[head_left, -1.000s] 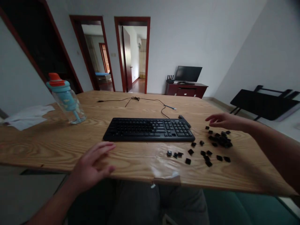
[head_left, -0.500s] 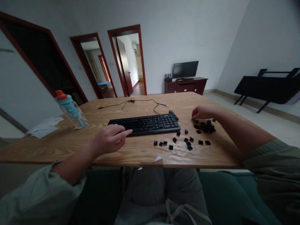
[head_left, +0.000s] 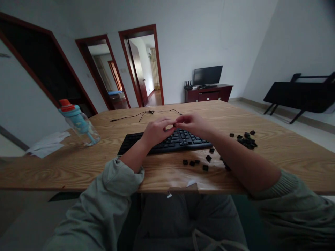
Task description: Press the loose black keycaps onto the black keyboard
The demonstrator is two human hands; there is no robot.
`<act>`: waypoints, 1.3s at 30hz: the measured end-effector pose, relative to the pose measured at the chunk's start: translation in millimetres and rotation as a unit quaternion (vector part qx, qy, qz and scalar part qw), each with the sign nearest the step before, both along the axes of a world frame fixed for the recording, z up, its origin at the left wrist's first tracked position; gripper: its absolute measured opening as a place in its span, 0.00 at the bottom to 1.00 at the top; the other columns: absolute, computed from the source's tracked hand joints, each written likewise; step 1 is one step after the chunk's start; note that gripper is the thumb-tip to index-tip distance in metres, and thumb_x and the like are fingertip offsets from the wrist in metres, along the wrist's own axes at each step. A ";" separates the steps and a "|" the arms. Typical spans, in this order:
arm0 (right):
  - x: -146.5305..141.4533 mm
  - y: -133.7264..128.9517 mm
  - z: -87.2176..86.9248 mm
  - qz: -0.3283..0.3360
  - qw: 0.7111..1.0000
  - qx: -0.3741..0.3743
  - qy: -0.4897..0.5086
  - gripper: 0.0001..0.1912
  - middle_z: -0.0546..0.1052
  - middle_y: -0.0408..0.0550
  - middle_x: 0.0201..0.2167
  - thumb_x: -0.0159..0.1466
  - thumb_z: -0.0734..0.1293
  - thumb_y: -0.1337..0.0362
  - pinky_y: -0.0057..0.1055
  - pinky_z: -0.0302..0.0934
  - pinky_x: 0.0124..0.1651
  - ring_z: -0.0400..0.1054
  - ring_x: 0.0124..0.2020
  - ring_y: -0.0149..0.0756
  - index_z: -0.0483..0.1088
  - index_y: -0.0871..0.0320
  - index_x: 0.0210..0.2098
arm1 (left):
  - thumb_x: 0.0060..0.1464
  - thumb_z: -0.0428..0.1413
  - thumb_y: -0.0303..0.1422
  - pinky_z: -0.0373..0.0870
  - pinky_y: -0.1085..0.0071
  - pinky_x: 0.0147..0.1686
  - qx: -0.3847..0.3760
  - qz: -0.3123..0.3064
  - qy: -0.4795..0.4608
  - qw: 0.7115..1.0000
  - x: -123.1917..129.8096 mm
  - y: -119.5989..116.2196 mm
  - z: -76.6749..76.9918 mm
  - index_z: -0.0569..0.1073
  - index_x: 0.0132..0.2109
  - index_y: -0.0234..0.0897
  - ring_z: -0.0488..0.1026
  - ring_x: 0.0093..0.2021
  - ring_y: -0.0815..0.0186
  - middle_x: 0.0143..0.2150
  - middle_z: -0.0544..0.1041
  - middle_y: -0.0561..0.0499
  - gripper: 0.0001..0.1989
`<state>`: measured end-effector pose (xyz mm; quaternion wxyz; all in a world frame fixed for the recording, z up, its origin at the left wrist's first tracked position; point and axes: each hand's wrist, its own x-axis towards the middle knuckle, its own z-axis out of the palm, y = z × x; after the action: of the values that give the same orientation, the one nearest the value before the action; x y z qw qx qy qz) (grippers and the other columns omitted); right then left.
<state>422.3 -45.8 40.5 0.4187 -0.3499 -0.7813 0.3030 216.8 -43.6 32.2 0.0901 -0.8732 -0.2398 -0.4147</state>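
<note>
My left hand (head_left: 159, 131) and my right hand (head_left: 193, 124) meet over the black keyboard (head_left: 180, 144). Between their fingertips is a small dark keycap (head_left: 174, 125), pinched from both sides and partly covered by the fingers. The keyboard lies flat on the wooden table, its left and middle keys partly hidden by my left hand and forearm. Several loose black keycaps (head_left: 205, 167) are scattered in front of it. A heap of keycaps (head_left: 247, 142) sits to the right, beyond my right forearm, which hides some of the scattered ones.
A clear bottle with a blue sleeve and red lid (head_left: 78, 120) stands at the left, beside crumpled white paper (head_left: 48, 143). A thin black cable (head_left: 149, 112) runs behind the keyboard. The table's front edge (head_left: 157, 190) is close to my lap.
My right hand has come from the keycap heap to the middle, over the keyboard. My left hand has lifted and moved right to meet it, and a keycap shows between them.
</note>
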 end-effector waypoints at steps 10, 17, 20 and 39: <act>20.6 0.3 -4.4 -0.006 0.991 -0.129 0.041 0.18 0.78 0.49 0.38 0.60 0.70 0.53 0.29 0.59 0.31 0.64 0.29 0.30 0.76 0.58 0.44 | 0.50 0.61 0.33 0.62 0.72 0.29 -0.096 0.074 0.004 0.993 -16.4 -3.3 -1.2 0.75 0.38 0.35 0.65 0.26 0.71 0.29 0.73 0.54 0.08; 35.0 7.0 -9.5 -0.008 0.994 -0.074 -0.074 0.18 0.76 0.47 0.32 0.62 0.67 0.49 0.29 0.56 0.30 0.63 0.29 0.31 0.75 0.59 0.36 | 0.50 0.59 0.35 0.59 0.72 0.28 -0.142 0.117 0.038 0.982 -44.0 6.0 -14.2 0.72 0.37 0.36 0.63 0.26 0.70 0.26 0.67 0.55 0.08; 39.3 9.8 -12.3 -0.003 0.991 -0.055 -0.125 0.18 0.73 0.45 0.28 0.63 0.66 0.48 0.30 0.55 0.30 0.62 0.28 0.31 0.75 0.58 0.34 | 0.50 0.58 0.34 0.59 0.72 0.28 -0.139 0.125 0.026 0.982 -47.1 9.8 -21.4 0.71 0.40 0.36 0.64 0.26 0.70 0.26 0.68 0.55 0.10; 64.7 21.4 -29.2 -0.084 0.987 -0.063 -0.122 0.15 0.79 0.49 0.36 0.59 0.66 0.53 0.35 0.63 0.42 0.71 0.38 0.40 0.77 0.59 0.37 | 0.54 0.60 0.35 0.66 0.69 0.36 -0.238 0.065 0.107 0.963 -38.8 23.8 -37.4 0.79 0.38 0.35 0.71 0.30 0.66 0.31 0.77 0.50 0.08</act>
<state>487.0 -24.4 11.3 0.3215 -0.4743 -0.7736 0.2706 177.9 -19.8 -5.2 -0.0684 -0.8910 -0.3771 -0.2432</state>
